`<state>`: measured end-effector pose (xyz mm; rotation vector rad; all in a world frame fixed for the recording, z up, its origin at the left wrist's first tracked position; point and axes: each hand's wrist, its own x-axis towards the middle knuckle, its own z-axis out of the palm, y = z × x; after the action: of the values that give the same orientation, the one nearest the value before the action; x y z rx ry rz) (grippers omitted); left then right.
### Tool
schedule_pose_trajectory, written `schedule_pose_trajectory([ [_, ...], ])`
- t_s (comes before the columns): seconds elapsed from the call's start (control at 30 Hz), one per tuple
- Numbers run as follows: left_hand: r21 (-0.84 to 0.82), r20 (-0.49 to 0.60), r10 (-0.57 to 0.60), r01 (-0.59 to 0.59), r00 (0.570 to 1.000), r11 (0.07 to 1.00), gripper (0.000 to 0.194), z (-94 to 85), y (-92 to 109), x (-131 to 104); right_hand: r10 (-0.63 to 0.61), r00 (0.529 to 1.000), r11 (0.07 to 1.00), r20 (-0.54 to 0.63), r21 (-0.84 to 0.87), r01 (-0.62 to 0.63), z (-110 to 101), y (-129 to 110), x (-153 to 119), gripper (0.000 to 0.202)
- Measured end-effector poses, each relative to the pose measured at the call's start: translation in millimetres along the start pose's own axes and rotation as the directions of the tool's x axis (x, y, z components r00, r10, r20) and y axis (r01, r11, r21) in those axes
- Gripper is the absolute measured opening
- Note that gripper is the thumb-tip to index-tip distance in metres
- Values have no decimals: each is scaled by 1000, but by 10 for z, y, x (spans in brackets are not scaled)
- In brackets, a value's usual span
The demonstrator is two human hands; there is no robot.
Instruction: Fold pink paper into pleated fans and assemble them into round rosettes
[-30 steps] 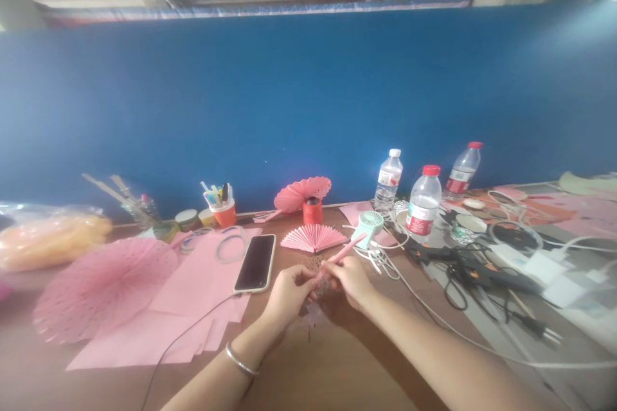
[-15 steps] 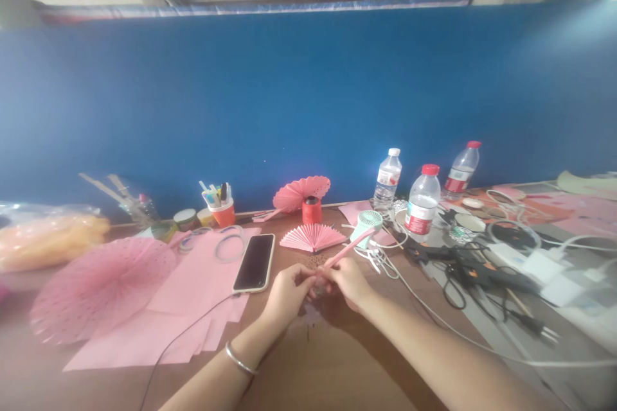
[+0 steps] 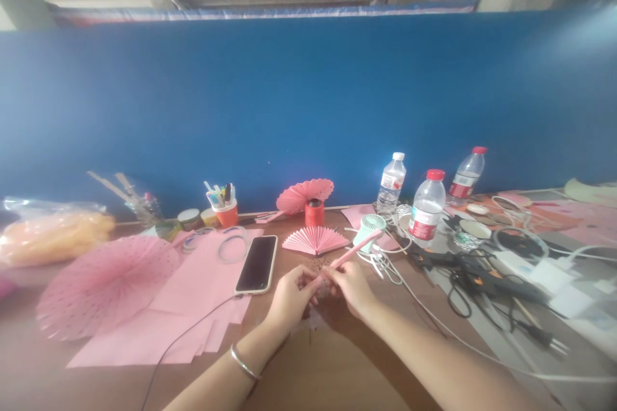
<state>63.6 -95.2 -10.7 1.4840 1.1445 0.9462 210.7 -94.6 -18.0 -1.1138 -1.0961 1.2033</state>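
Observation:
A narrow strip of folded pink paper slants between my two hands, its free end pointing up to the right. My left hand is closed on its lower end, with a silver bangle on the wrist. Fingers and thumb of my right hand pinch it near the middle. Just beyond the hands a small pleated pink paper fan lies spread out. Behind that stand a red pot and a larger scalloped pink fan. Small dark bits of paper lie by my fingertips.
Left of my hands lie a phone, pink paper sheets and a round pink fan. Water bottles, a mint handheld fan, cables and a glue gun crowd the right. A blue partition closes the back.
My grip on the pink strip has shifted slightly, and more of the strip shows between my hands. The whole view has moved a little; the things on the table stay put.

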Motion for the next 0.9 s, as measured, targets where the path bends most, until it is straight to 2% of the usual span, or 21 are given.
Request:
schedule_pose_trajectory([
  [0.13, -97, 9, 1, 0, 1000, 995, 25, -36, -46, 55, -30, 997, 1000, 72, -2, 31, 14, -37, -33, 25],
  [0.2, -120, 27, 14, -11, 1000, 993, 25, -72, -65, 77, -21, 999, 1000, 32, 22, 20, -24, -65, -7, 25],
  [0.33, -135, 57, 6, 2, 998, 991, 26, -129, -55, 89, -12, 992, 997, -125, 75, 21, -158, -97, 105, 31],
  [0.5, -28, 185, -107, 114, 977, 993, 22, -131, 22, 32, 0, 990, 997, -138, 80, 11, -165, -63, 135, 34],
  [0.57, 11, 248, -123, 124, 961, 992, 21, -103, 54, -8, 13, 995, 1000, -97, 27, -11, -102, -46, 91, 32],
  [0.67, 40, 329, -144, 139, 933, 990, 29, -56, 99, -60, 15, 998, 998, 56, -61, -11, -7, -40, 14, 28],
  [0.73, 14, 346, -182, 189, 920, 982, 34, -44, 131, -73, -9, 988, 1000, 152, -18, 12, 27, -48, -15, 24],
  [0.8, -17, 344, -227, 248, 911, 969, 37, -51, 164, -67, -32, 982, 998, 187, 54, 22, 33, -57, -18, 25],
  [0.9, -7, 332, -261, 279, 906, 960, 40, -65, 194, -49, -45, 985, 996, 165, 89, 30, 11, -57, 6, 25],
])
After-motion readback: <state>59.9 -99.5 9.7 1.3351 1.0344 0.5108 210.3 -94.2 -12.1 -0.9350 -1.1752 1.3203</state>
